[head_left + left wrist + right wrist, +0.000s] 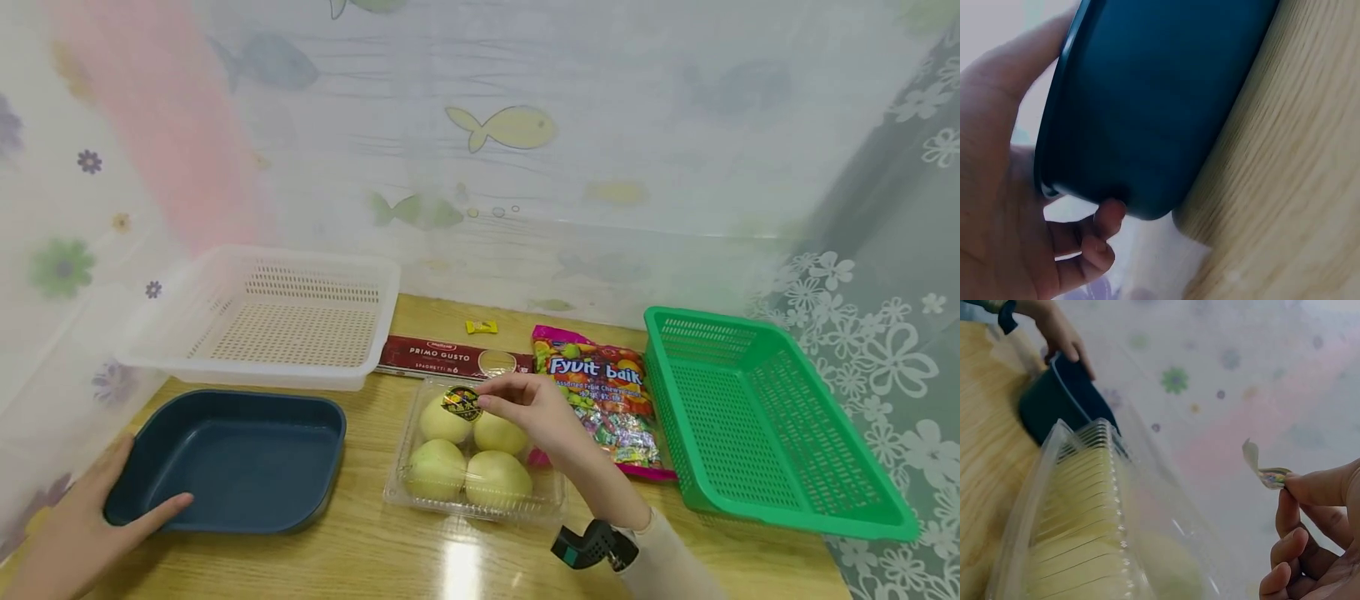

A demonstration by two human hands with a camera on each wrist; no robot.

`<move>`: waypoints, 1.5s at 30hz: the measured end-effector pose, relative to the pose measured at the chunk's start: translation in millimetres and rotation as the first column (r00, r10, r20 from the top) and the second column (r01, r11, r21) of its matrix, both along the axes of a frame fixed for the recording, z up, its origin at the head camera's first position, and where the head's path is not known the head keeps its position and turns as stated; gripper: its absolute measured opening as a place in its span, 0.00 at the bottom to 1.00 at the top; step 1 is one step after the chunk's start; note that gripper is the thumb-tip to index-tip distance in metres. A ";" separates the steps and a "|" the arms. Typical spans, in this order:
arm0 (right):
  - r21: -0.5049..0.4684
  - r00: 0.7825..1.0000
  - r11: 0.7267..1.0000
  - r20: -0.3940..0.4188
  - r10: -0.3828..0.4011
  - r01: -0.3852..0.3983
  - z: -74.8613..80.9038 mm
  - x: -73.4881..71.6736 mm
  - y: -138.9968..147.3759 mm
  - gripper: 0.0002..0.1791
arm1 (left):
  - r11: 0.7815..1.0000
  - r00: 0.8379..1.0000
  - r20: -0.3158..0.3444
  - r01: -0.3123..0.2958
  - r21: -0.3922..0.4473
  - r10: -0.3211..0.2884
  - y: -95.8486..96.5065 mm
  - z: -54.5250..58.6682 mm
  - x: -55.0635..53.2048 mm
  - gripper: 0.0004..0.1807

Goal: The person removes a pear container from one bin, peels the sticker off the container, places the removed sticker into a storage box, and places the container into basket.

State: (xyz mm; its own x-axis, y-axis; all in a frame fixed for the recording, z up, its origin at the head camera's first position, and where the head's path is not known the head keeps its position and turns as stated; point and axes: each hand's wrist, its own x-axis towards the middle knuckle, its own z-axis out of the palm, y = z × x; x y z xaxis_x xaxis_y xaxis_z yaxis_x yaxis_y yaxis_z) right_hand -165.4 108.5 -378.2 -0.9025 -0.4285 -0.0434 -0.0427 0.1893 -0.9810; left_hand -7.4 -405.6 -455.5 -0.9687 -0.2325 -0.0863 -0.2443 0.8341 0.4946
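Observation:
My right hand pinches a small black and gold sticker between thumb and index finger. In the right wrist view the sticker is curled and held apart from the clear plastic clamshell box. Several round pale yellow-green fruits lie inside that box, under its lid. My left hand grips the left corner of a dark blue basin. In the left wrist view its fingers curl against the outside of the basin wall, below the rim.
Behind the blue basin stands a white perforated basket. A red spaghetti box and a small yellow wrapped candy lie behind the clamshell. On the right are a pink candy bag and a green basket. A patterned curtain hangs behind.

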 end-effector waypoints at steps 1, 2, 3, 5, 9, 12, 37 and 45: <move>-0.002 1.000 1.000 0.002 0.006 -0.006 1.8 -0.9 -1.5 0.11 | 1.000 0.999 -0.033 0.011 0.011 -0.011 -0.9 -2.4 0.9 0.67; -0.002 1.000 1.000 0.004 0.011 -0.011 3.4 -1.9 -3.1 0.11 | 0.999 0.998 -0.062 0.028 0.018 -0.027 -1.9 -4.2 1.9 0.68; -0.006 1.000 1.000 0.006 0.017 -0.017 5.0 -2.8 -4.6 0.11 | 0.999 0.996 -0.080 0.047 0.025 -0.044 -3.0 -5.6 2.8 0.68; -0.014 1.000 0.999 0.003 0.030 -0.029 7.6 -4.7 -7.7 0.12 | 0.996 0.991 -0.103 0.087 0.033 -0.083 -5.7 -7.8 4.0 0.69; -0.005 0.999 0.999 -0.007 0.050 -0.050 11.3 -8.1 -13.0 0.12 | 0.990 0.985 -0.115 0.136 0.046 -0.130 -8.9 -10.8 7.1 0.71; 0.003 0.998 0.998 -0.015 0.069 -0.069 14.4 -10.6 -17.2 0.12 | 0.989 0.986 -0.104 0.139 0.050 -0.133 -11.0 -11.2 7.6 0.71; 0.061 0.922 0.950 -0.228 0.312 -0.307 39.4 -10.8 -97.2 0.09 | 0.993 0.994 0.035 0.107 0.046 -0.108 -12.4 -8.5 6.4 0.69; 0.132 0.888 0.923 -0.254 0.384 -0.362 26.0 -17.7 -137.8 0.09 | 0.994 0.996 -0.006 0.095 0.063 -0.095 -11.4 -9.0 8.2 0.68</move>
